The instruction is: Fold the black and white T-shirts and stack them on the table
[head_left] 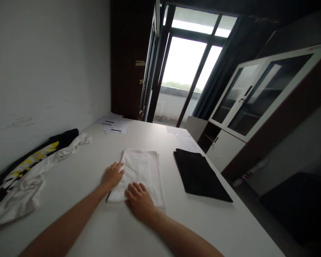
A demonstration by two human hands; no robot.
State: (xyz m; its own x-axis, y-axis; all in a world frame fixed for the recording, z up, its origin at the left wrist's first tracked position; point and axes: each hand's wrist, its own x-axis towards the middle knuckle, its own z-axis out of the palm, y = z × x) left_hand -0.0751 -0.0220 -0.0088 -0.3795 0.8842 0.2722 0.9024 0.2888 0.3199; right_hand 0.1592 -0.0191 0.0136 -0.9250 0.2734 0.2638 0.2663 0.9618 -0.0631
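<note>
Left hand [113, 175] lies on the left edge of a folded white cloth [143, 166], fingers slightly parted; right hand [140, 199] rests on its near edge, fingers a little spread. Cloth lies flat on the white table [80, 167], between a folded black cloth [200, 175] at right and rumpled clothes [30, 192] by the wall [56, 64].

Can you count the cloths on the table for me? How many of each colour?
White: 2, the folded white cloth and the crumpled white cloth
Plain black: 1, the folded black cloth
Black with yellow and white: 1, the patterned cloth
Total: 4 that I can see; folds could hide more.
</note>
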